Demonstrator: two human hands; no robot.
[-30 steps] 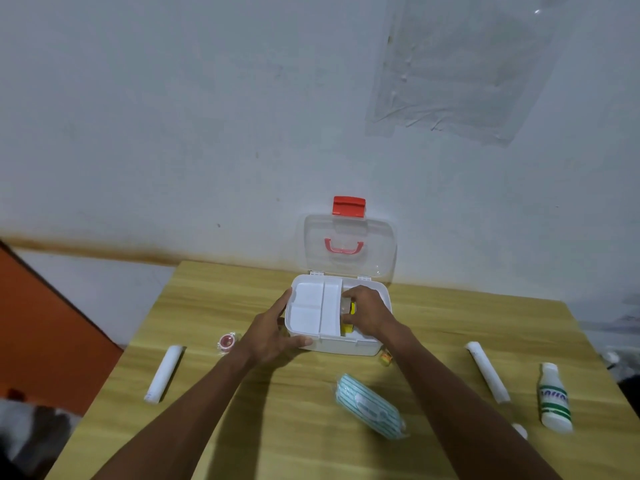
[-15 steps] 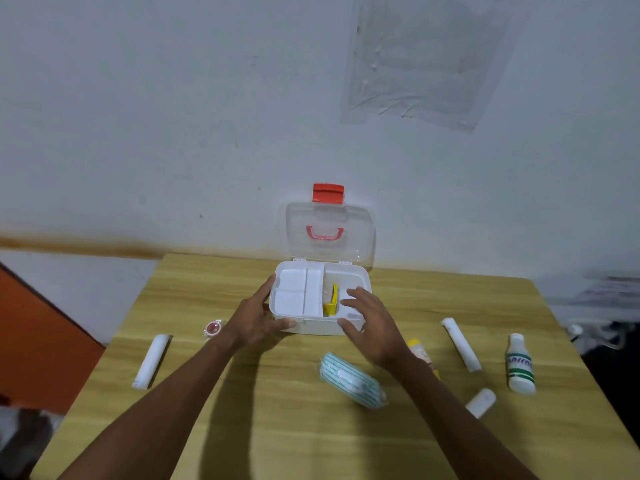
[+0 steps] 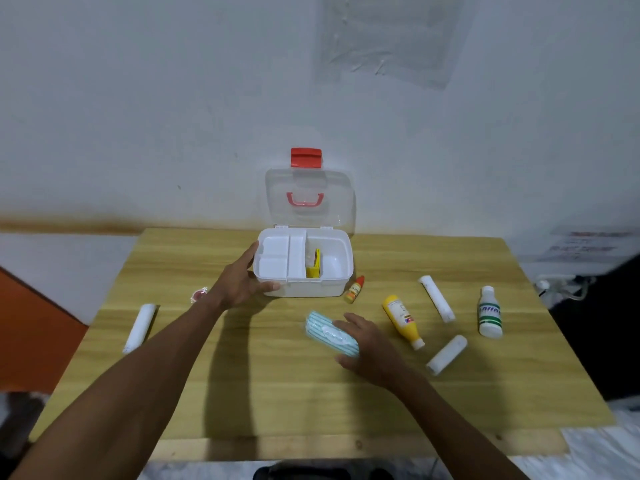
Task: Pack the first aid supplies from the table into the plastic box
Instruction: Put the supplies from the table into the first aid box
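Observation:
A white plastic box (image 3: 333, 288) stands open near the table's far edge, its clear lid (image 3: 310, 199) upright with a red latch. A yellow item (image 3: 313, 269) stands inside the box beside the white tray insert. My left hand (image 3: 239, 280) grips the box's left front corner. My right hand (image 3: 369, 342) closes around a teal striped pack (image 3: 329, 332) lying in front of the box, thumb and fingers on either side of its near end.
On the wooden table (image 3: 277, 393) lie a small red-capped dropper (image 3: 355, 289), a yellow bottle (image 3: 402, 320), two white rolls (image 3: 436, 303) (image 3: 446, 354) and a white green-labelled bottle (image 3: 489, 312) on the right. Left lie a white roll (image 3: 140, 328) and a small red round item (image 3: 198, 294).
My right hand left the box, where it set the yellow item, and came back down onto the striped pack. The camera shifted, bringing more of the right-hand supplies into view.

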